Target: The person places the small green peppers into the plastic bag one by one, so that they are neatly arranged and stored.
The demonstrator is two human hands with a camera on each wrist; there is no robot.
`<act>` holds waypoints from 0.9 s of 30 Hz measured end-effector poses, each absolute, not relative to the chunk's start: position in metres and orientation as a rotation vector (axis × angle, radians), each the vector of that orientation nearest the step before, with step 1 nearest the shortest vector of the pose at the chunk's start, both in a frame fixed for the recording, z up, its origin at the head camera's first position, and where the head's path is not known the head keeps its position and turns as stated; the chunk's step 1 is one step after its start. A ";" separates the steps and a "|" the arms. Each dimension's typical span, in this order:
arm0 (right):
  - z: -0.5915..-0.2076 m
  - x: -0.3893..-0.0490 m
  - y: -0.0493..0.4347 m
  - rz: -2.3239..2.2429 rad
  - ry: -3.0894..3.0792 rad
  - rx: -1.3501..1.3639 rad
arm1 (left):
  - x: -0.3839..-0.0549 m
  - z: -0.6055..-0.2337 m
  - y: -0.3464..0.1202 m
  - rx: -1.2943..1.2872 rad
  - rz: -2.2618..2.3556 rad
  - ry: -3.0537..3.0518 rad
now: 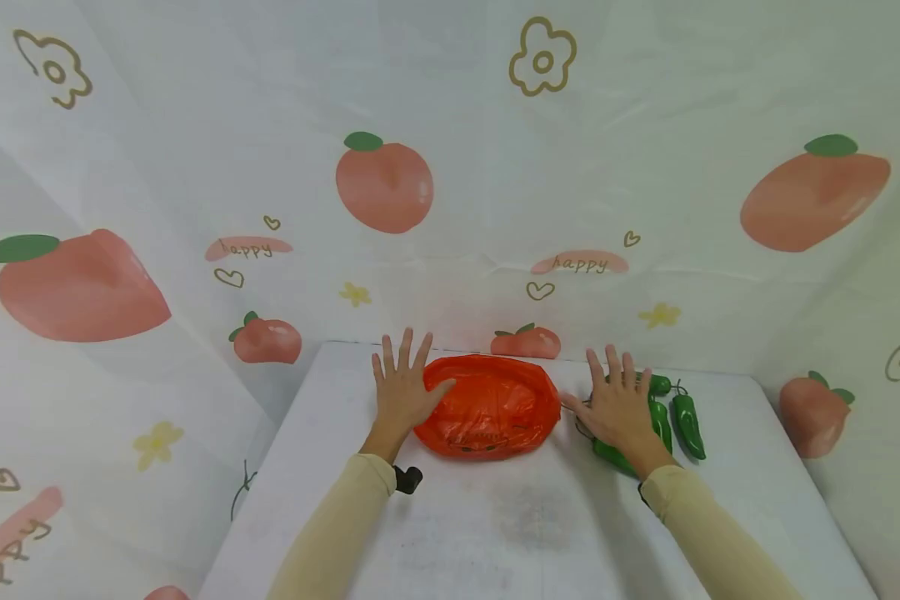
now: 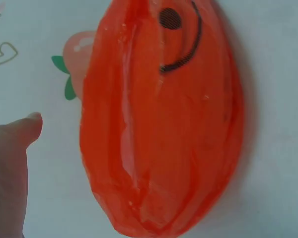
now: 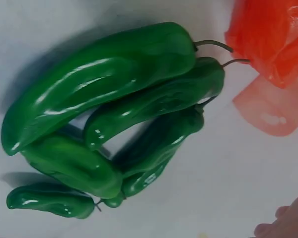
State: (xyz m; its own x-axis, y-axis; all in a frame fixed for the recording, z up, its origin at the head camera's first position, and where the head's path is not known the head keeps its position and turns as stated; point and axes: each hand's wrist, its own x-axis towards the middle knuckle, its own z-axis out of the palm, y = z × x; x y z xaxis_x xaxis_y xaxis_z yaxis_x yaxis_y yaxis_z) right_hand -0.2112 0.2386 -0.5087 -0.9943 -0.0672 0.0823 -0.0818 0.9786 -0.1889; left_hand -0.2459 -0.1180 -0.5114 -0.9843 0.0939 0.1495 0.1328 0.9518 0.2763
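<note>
A red plastic bag [image 1: 495, 404] with a black printed smile [image 2: 186, 59] lies spread on the white table, its rim raised around the middle. Over its left end is my left hand [image 1: 405, 393], fingers spread and straight, holding nothing. My right hand [image 1: 621, 410], also spread, is above a group of green peppers to the right of the bag and hides part of them. Several glossy peppers [image 3: 109, 74] of different sizes lie close together in the right wrist view, their thin stems mostly toward the bag. One pepper [image 1: 688, 425] lies at the group's right side.
A white cloth [image 1: 457, 292] printed with peaches hangs behind the white table [image 1: 465, 533] and along both sides. A thin dark green stem-like thing [image 1: 244, 490] shows at the table's left edge. A black wrist camera [image 1: 408, 479] sits at my left cuff.
</note>
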 end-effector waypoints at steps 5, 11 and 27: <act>-0.513 -0.206 0.247 0.300 -3.043 0.132 | -0.247 -0.520 -0.125 -0.157 -0.408 -2.966; -0.522 -0.198 0.258 0.288 -3.034 0.184 | -0.247 -0.527 -0.135 -0.133 -0.511 -2.964; -0.549 -0.172 0.281 0.390 -3.009 0.165 | -0.241 -0.542 -0.153 -0.185 -0.688 -2.940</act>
State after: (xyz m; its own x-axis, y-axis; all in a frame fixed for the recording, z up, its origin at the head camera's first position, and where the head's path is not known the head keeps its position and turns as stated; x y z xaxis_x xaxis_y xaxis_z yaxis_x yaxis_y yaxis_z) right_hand -0.1720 0.2810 -0.5485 -0.9888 -0.0937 0.1158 -0.1202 0.9613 -0.2479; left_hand -0.2405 -0.1534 -0.5419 -0.9858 0.0919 0.1405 0.1447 0.8894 0.4336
